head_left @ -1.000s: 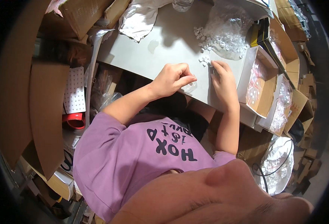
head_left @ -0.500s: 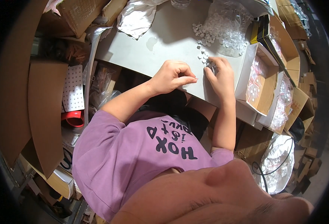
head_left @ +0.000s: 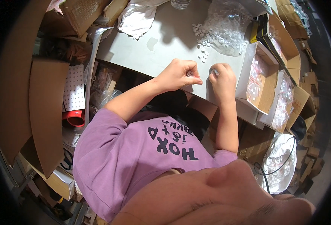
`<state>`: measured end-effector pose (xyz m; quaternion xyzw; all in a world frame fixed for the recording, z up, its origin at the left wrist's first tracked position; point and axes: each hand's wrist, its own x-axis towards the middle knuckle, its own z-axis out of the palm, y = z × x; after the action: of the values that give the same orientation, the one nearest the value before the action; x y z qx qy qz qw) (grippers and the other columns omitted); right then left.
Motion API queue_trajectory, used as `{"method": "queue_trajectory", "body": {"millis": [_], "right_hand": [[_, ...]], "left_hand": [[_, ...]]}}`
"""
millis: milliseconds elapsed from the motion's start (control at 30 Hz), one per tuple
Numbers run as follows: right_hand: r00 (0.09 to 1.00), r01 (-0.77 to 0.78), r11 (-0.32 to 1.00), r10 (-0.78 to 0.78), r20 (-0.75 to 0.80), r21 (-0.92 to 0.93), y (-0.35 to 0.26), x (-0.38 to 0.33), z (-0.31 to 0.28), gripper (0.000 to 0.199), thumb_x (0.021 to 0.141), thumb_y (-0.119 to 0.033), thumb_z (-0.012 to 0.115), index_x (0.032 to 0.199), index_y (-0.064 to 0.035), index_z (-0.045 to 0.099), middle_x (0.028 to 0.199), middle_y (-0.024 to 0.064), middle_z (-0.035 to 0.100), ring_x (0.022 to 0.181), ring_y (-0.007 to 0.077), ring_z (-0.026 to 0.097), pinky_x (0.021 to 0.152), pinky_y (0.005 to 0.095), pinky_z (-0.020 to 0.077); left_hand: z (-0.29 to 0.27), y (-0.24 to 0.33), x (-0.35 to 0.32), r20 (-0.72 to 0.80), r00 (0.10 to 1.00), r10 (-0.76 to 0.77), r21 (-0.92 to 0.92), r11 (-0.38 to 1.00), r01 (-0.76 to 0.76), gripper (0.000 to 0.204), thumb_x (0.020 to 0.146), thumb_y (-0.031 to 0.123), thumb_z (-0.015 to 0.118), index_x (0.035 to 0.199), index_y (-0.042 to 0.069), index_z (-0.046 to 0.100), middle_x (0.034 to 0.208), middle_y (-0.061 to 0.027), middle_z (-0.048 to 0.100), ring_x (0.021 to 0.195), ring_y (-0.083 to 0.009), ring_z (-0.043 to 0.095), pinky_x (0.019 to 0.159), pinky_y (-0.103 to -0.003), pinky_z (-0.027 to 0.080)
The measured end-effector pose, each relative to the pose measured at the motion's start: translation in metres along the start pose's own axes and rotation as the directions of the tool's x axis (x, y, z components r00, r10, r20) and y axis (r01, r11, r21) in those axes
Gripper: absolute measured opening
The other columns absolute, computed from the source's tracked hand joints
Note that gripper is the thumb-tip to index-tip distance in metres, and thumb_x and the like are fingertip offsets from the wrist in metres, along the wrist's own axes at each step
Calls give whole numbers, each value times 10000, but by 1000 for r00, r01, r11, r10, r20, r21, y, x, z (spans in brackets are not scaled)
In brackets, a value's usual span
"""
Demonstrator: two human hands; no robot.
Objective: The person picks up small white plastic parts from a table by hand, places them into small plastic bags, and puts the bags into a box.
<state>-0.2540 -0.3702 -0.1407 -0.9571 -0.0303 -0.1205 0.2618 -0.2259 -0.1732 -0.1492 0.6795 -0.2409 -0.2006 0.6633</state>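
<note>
My left hand (head_left: 179, 76) is closed over the near edge of the table, pinching a small clear plastic bag (head_left: 190, 74) with a hint of red at its edge; most of the bag is hidden by the fingers. Just right of it, my right hand (head_left: 224, 78) is curled with a small white piece (head_left: 215, 71) between thumb and fingers. Beyond both hands, a few small round white pieces (head_left: 203, 56) lie loose on the table (head_left: 173, 41). They trail from a heap spilling out of a large clear plastic bag (head_left: 229, 32).
Right of the table stands an open cardboard box (head_left: 265, 93) of small clear bags with red lines, and a second box (head_left: 283, 101) beside it. A white cloth (head_left: 137, 18) lies at the far left, near a clear cup (head_left: 180, 3). Tall cardboard (head_left: 47, 112) rises at left.
My right hand has drawn back from the loose white pieces toward me, its fingers now curled around a white piece. My left hand has shifted slightly right with the small bag.
</note>
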Motion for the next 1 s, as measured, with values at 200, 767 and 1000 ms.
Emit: {"method": "queue_trajectory", "body": {"millis": [200, 767, 1000], "right_hand": [[994, -113, 929, 104, 44, 351, 0, 0, -19, 164, 734, 4, 639, 895, -10, 665, 841, 126, 646, 755, 209, 662, 633, 307, 543], [990, -38, 708, -71, 124, 705, -25, -21, -47, 234, 775, 95, 590, 986, 22, 660, 1061, 130, 619, 923, 188, 638, 798, 295, 563], [970, 163, 912, -218, 107, 376, -22, -27, -62, 257, 738, 27, 629, 971, -59, 694, 1139, 153, 581, 977, 291, 583, 813, 369, 496]], "left_hand": [[16, -2, 16, 25, 999, -38, 51, 998, 37, 298, 736, 196, 794, 764, 3, 569, 694, -91, 601, 617, -137, 569, 572, -289, 465], [38, -12, 29, 119, 992, 36, -40, 999, -32, 201, 761, 11, 692, 954, -12, 640, 913, -46, 660, 845, -95, 602, 760, -258, 489], [34, 12, 24, 307, 951, -14, -150, 987, 63, 189, 732, 19, 741, 850, 11, 594, 808, -20, 626, 806, -67, 576, 713, -248, 474]]}}
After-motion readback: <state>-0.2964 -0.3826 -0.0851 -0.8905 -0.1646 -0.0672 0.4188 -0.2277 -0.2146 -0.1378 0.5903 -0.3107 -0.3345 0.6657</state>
